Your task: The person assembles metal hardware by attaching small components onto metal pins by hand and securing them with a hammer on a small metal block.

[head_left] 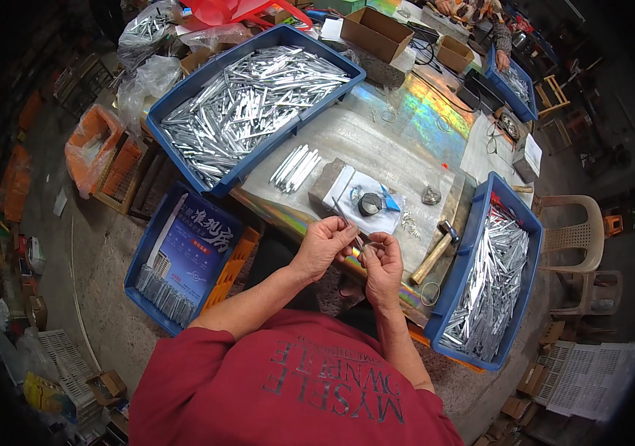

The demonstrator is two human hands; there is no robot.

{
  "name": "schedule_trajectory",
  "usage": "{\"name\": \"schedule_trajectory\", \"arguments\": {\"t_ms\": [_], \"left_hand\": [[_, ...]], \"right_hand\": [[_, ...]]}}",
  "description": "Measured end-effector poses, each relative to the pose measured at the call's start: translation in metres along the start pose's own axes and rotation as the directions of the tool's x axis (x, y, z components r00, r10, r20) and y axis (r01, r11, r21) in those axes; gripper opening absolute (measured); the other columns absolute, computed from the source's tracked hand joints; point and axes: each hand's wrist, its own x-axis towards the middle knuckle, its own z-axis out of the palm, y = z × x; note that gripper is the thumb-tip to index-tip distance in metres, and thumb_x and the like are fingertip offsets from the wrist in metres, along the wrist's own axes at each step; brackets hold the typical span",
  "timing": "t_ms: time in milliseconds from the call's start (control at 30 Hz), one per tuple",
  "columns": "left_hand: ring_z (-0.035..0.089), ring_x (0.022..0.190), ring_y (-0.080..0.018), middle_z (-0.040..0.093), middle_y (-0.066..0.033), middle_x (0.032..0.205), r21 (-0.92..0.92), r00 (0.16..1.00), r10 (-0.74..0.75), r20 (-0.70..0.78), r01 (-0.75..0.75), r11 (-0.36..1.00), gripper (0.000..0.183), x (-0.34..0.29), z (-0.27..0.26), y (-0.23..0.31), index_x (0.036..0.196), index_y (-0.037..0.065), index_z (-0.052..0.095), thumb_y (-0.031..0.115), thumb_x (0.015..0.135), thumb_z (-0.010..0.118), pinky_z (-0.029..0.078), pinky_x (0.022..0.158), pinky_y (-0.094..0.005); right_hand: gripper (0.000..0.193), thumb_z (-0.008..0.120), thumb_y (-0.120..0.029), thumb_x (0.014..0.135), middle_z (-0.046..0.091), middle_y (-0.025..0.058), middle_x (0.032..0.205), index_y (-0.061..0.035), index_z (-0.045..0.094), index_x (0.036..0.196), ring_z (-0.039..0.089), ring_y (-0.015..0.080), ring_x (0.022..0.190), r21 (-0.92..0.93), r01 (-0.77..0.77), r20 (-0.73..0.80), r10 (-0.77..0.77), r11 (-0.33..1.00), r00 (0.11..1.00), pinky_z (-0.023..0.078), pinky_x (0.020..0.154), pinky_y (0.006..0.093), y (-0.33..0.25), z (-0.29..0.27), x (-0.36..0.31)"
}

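My left hand point(322, 250) is closed, with a thin dark metal strip point(340, 211) pinched between thumb and fingers, its end pointing up and away. Close beside it, my right hand point(383, 266) is closed in a pinch near the strip's lower end; what its fingertips hold is too small to make out. Just beyond the hands, a round black container point(369, 204) sits on white paper point(390, 221) over a block. Small metal bits point(410, 224) lie to its right. A neat row of silver metal strips point(294, 169) rests to the left.
Blue trays of silver strips stand at the far left point(155, 128) and right point(448, 303). A hammer point(432, 259) lies by the right tray. Lower left, another blue tray point(133, 269) holds more strips. A beige chair point(584, 227) stands right; another person's hand point(503, 59) is far right.
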Motion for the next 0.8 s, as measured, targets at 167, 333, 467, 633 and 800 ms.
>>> {"name": "schedule_trajectory", "arguments": {"t_ms": [167,333,467,633,800], "left_hand": [[0.049,0.054,-0.0022,0.054,0.001,0.066,0.069,0.998,0.056,0.005,-0.057,0.996,0.012,-0.003,0.005,0.0,0.08,0.005,0.052,0.017,0.081,0.054,0.038,0.044,-0.0136],[0.049,0.054,-0.002,0.054,0.0019,0.067,0.019,0.998,0.065,-0.004,-0.065,0.998,0.011,-0.002,0.004,-0.005,0.081,0.006,0.053,0.017,0.081,0.054,0.038,0.045,-0.0132],[0.049,0.054,-0.0022,0.054,0.0017,0.067,-0.005,0.996,0.083,-0.025,-0.083,0.997,0.011,-0.004,0.006,-0.007,0.081,0.006,0.053,0.016,0.081,0.054,0.039,0.046,-0.0133],[0.05,0.054,-0.0024,0.055,0.0004,0.068,-0.031,0.997,0.051,-0.051,-0.053,0.998,0.01,-0.004,0.006,-0.012,0.082,0.005,0.053,0.015,0.081,0.054,0.04,0.046,-0.0136],[0.051,0.056,-0.0024,0.055,-0.0001,0.068,0.027,0.993,0.11,-0.048,-0.109,0.994,0.011,-0.003,0.006,-0.009,0.082,0.005,0.052,0.016,0.081,0.053,0.04,0.046,-0.0133]], "right_hand": [[0.021,0.048,-0.002,0.081,0.043,0.0001,0.078,-0.0024,0.04,0.101,0.042,0.0034,0.067,-0.009,0.044,-0.02,-0.044,0.999,0.999,0.035,0.058,0.0155,-0.002,0.002,-0.003],[0.02,0.047,-0.001,0.08,0.042,-0.0013,0.076,-0.0029,0.041,0.1,0.039,0.0025,0.065,-0.079,0.105,-0.036,-0.108,0.991,0.994,0.034,0.058,0.0148,0.0,0.003,-0.002],[0.02,0.046,0.0,0.08,0.041,-0.0016,0.075,-0.0029,0.041,0.1,0.039,0.0024,0.066,-0.101,0.102,-0.044,-0.107,0.99,0.993,0.034,0.058,0.0148,0.0,0.004,-0.003],[0.022,0.046,0.0,0.081,0.041,-0.0016,0.075,-0.0029,0.039,0.102,0.04,0.0023,0.065,-0.089,0.087,-0.094,-0.095,0.992,0.991,0.035,0.058,0.0146,-0.002,0.009,-0.004],[0.026,0.048,-0.003,0.081,0.046,-0.0003,0.072,-0.0026,0.037,0.105,0.043,0.0028,0.064,-0.051,0.059,-0.074,-0.063,0.997,0.995,0.036,0.058,0.0148,-0.003,0.006,-0.003]]}}
